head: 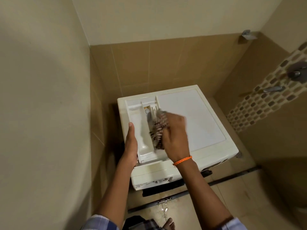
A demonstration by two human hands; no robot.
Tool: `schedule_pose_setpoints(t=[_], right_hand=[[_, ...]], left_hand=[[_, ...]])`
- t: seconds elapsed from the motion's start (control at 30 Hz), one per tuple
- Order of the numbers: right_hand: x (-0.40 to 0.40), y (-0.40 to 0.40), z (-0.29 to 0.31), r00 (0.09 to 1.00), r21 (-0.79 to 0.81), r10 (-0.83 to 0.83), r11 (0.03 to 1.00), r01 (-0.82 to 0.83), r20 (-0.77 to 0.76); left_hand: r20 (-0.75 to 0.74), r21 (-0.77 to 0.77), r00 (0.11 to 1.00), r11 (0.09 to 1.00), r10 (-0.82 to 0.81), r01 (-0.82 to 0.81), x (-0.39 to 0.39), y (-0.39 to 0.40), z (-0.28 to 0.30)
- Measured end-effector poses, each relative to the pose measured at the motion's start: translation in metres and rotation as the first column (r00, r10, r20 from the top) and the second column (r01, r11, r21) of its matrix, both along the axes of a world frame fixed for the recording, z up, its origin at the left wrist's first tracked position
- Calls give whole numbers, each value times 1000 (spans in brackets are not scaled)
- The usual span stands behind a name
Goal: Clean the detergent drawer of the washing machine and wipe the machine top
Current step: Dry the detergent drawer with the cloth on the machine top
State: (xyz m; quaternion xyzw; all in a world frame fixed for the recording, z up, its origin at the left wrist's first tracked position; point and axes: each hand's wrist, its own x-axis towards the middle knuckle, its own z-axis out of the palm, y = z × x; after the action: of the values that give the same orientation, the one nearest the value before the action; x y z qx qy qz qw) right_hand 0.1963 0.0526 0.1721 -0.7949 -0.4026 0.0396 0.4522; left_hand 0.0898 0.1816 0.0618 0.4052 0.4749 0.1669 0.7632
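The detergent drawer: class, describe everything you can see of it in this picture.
The detergent drawer is a long off-white tray, seemingly plastic, split lengthwise into compartments by upright dividers. It lies pulled out of its slot on the washing machine top, near its left edge. The left hand steadies its left side; the right hand holds a bristle brush against its right compartment.

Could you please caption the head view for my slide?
Left hand steadies the drawer on the washer while right hand scrubs it with a brush.
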Motion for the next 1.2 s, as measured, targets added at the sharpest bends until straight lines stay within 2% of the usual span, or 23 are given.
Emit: schedule_pose_setpoints(t=[0.07, 0.23, 0.3, 0.4, 0.5, 0.7, 0.8, 0.87, 1.07, 1.2], right_hand=[[-5, 1, -19, 977, -291, 194, 943, -161, 88], [-13, -12, -29, 982, -432, 174, 893, -125, 76], [-16, -13, -32, 982, -508, 174, 853, -114, 71], [-16, -6, -30, 985, -526, 144, 848, -74, 93], [-8, 8, -24, 976, -538, 114, 843, 3, 184], [2, 26, -25, 944, -629, 146, 773, 77, 294], [3, 25, -32, 949, -761, 206, 646, 51, 239], [5, 27, -35, 948, -802, 229, 596, 43, 221], [11, 34, -27, 954, -784, 283, 612, -103, 96], [6, 23, -27, 952, -745, 298, 649, -153, 65]], left_hand=[[9, 25, 999, 999, -34, 33, 2, -3, -2], [-18, 102, 999, 994, 47, -45, -3, -3, 21], [-25, 156, 1000, 988, 9, -5, -2, -7, 35], [-55, 186, 998, 982, -30, 40, 1, -14, 42], [-35, 138, 999, 990, -7, 11, 4, -20, 42], [-26, 108, 998, 993, -55, 57, 2, -25, 42], [-55, 127, 995, 988, -81, 87, 0, -26, 48], [-79, 155, 993, 983, -87, 98, 0, -28, 52], [-72, 155, 997, 988, -16, 27, -5, -30, 57], [-113, 217, 992, 976, 58, -32, -6, -22, 63]])
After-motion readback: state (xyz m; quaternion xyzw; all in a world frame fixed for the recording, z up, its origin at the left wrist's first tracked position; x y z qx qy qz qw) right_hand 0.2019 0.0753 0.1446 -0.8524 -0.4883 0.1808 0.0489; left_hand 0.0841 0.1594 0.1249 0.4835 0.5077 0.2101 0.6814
